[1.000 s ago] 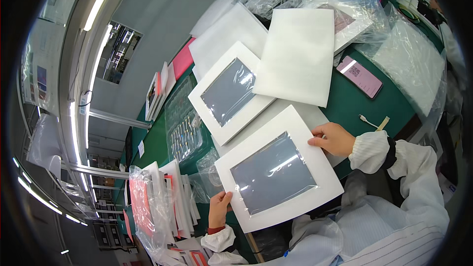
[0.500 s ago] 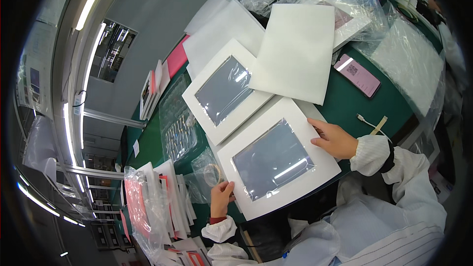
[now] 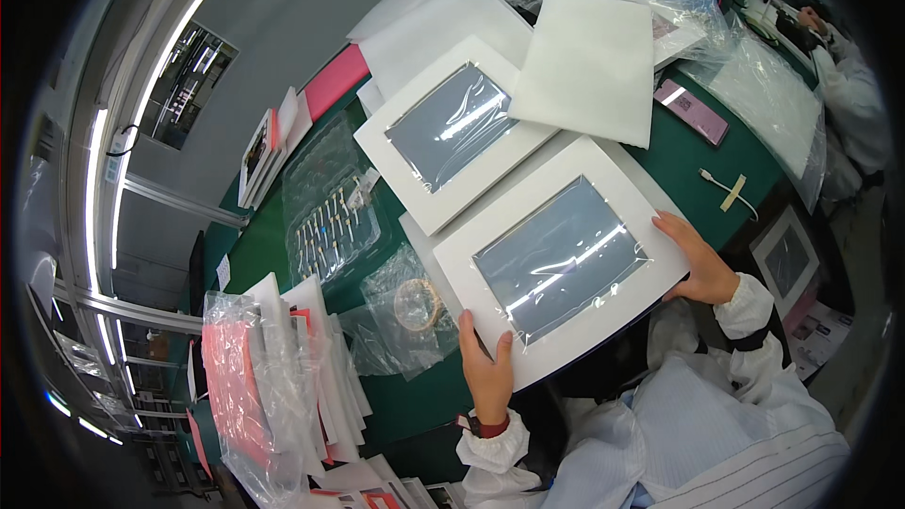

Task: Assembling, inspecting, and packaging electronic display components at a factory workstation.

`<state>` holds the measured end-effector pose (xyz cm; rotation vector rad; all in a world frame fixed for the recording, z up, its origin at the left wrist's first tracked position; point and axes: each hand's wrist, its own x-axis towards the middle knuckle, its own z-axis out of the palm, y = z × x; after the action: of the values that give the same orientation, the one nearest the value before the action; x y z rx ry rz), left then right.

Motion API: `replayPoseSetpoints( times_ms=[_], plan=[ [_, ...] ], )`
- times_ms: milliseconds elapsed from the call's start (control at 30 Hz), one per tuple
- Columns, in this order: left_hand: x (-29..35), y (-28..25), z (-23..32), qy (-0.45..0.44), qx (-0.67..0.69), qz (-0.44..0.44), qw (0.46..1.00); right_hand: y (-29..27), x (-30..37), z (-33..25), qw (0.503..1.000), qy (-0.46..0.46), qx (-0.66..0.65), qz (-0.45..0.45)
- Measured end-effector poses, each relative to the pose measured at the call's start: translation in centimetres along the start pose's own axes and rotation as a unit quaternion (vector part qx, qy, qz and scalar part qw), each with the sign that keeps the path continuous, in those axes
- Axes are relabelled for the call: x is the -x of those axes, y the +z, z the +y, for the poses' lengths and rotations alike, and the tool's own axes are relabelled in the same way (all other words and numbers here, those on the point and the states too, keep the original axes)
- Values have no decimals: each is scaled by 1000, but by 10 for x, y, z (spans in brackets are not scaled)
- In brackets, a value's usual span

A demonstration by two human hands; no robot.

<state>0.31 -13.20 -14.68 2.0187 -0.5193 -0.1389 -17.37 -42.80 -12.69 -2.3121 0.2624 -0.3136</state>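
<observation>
A white frame (image 3: 462,269) with a grey screen (image 3: 566,259) under wrinkled clear film lies tilted at the near edge of the green table. My left hand (image 3: 488,372) grips its lower left edge, the thumb on the front face. My right hand (image 3: 699,262) holds the right edge, with some fingertips hidden by the frame. Just beyond it lies a similar white frame (image 3: 386,137), its grey screen also film-covered. A white foam sheet (image 3: 589,66) overlaps that second frame's right corner.
A clear plastic tray (image 3: 330,217) of small parts and a bag with a coiled ring (image 3: 415,303) lie left. Packed white boards (image 3: 330,368) stand nearer. A pink phone (image 3: 693,111) and white cable (image 3: 726,187) lie right; another person (image 3: 853,104) is at far right.
The near frame has shifted right and turned slightly. My left hand has come right along its lower edge, and my right hand has moved to its right corner. The whole view has shifted too.
</observation>
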Motion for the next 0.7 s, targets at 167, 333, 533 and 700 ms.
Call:
replayPoseSetpoints(
  times_ms=[167, 333, 533, 700],
  plan=[
    [5, -3, 3, -20, -35, -3, 999, 5, 0, -5, 996, 64, -49, 34],
    [6, -2, 8, -13, -39, 2, 999, 2, -3, -14, 990, 103, -88, 40],
    [13, -18, 10, -18, -33, -39, 999, -1, 1, -9, 995, 68, -53, 50],
    [24, -25, 43, 19, -175, -166, 970, -2, 0, 3, 997, 14, -42, 62]
  ],
)
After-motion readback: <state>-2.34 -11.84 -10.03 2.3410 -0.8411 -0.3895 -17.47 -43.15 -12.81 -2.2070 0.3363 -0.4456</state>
